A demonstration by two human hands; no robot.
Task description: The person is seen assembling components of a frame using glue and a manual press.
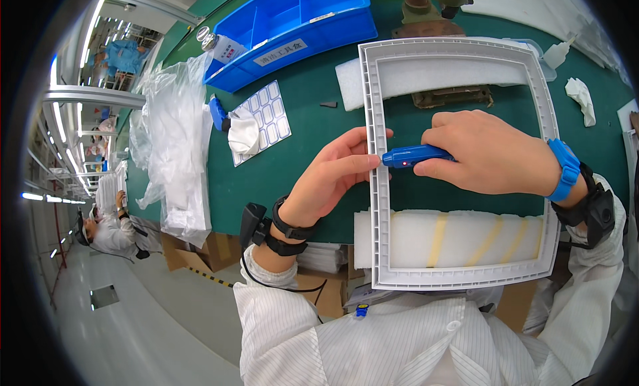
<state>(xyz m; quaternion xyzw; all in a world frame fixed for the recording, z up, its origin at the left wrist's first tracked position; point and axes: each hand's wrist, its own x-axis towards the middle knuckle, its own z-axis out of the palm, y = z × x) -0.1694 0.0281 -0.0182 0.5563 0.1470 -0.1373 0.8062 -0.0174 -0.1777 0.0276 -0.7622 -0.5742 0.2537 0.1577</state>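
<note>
A white plastic frame (pixel 370 206) with a ribbed rim is held upright-looking in front of me, resting across foam pieces. My left hand (pixel 329 176) pinches its left side bar, thumb on the near face and fingertips showing through the opening. In my right hand (pixel 482 153) is a blue handheld tool (pixel 407 156), pen-shaped with a small lit red dot. Its tip meets or nearly meets the left bar, right beside my left thumb. White foam (pixel 459 241) with yellow strips lies under the near end, and another white foam piece (pixel 351 80) under the far end.
A blue divided bin (pixel 293 33) stands at the back left, with a bottle (pixel 223 46) beside it. Clear plastic bags (pixel 176 146), a label sheet (pixel 271 113) and a crumpled white cloth (pixel 244 134) lie left. A metal fixture (pixel 426 13) stands behind. Another person (pixel 116 233) works far left.
</note>
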